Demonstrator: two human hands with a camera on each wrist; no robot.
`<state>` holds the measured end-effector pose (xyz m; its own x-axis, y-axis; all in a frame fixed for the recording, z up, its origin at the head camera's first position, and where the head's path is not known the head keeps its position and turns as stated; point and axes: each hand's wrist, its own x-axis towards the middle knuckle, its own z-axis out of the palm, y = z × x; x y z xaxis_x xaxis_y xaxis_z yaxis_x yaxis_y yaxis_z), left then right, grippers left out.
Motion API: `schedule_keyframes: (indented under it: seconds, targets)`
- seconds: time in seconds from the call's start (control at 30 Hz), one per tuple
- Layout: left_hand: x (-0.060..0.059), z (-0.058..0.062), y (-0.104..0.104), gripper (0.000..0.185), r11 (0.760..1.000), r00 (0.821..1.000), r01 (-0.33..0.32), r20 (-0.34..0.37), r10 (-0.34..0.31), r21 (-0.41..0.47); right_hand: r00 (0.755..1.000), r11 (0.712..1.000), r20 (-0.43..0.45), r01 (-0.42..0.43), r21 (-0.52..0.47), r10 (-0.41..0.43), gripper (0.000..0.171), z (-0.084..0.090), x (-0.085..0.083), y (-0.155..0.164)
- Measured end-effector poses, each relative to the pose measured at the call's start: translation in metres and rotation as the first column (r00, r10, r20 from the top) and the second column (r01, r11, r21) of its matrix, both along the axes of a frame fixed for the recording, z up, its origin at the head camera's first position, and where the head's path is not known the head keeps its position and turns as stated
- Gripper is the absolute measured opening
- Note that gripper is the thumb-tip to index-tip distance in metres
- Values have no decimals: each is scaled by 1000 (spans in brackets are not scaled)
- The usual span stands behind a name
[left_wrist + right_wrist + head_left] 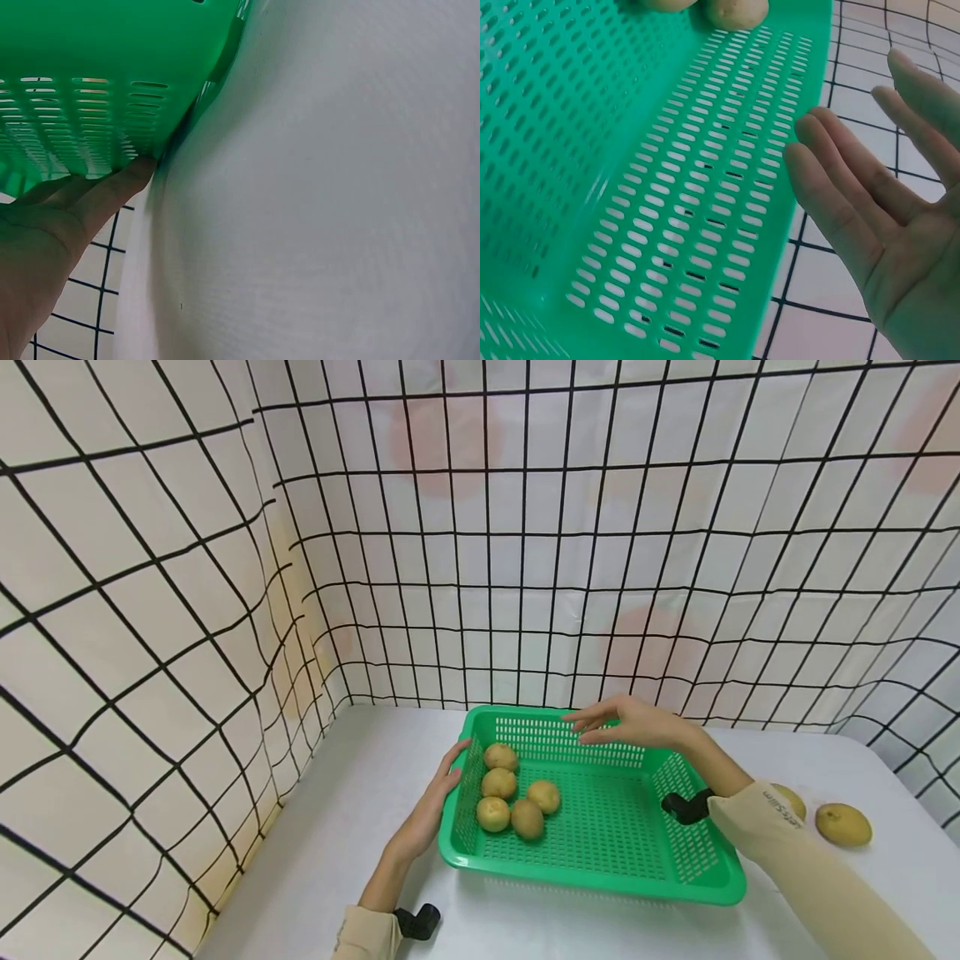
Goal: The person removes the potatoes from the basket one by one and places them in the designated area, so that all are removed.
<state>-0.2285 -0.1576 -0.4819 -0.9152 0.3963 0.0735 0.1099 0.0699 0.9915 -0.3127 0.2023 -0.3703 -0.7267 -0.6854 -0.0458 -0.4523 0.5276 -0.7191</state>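
Resting flat against the 9 o'clock wall of the green basket (pixel 600 827) at table centre, left hand (pixel 427 814) with fingers straight. Hovering over the 12 o'clock rim, right hand (pixel 637 725), fingers relaxed, empty. Five potatoes (pixel 513 793) clustered inside toward 9 o'clock.
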Motion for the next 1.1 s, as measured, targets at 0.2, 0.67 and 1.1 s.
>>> schedule_keyframes:
  seconds: [0.2,0.67,1.1]
  targets:
    - [-1,0,0,51,1000,1000,-7,0,7,-1,993,993,21,-118,-19,118,42,-10,-7,-14]
    - [0,-3,-1,54,1000,1000,-9,-5,9,-24,971,988,186,-137,-67,147,47,-53,-11,-34]
    - [-1,-4,-2,53,1000,1000,-7,-4,7,-20,962,984,208,-165,-68,176,43,-65,-10,-39]
